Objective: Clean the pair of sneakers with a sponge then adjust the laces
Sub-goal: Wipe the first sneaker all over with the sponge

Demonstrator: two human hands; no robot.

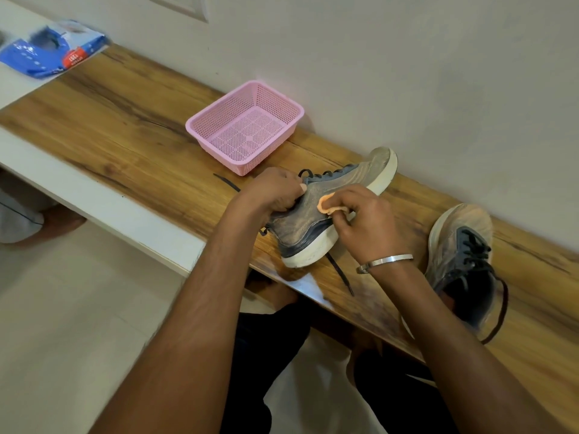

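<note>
Hands: left hand (275,191) is curled around the collar of the first sneaker (329,208), which is held tipped on its side on the wooden surface (125,130); right hand (360,214) pinches an orange sponge (327,205), pressed against the sneaker's upper. Second sneaker (463,264) is placed just to the right, laces loose. Pink basket (246,126) is set behind, near the wall. Blue packet (53,48) is seen far left.
</note>
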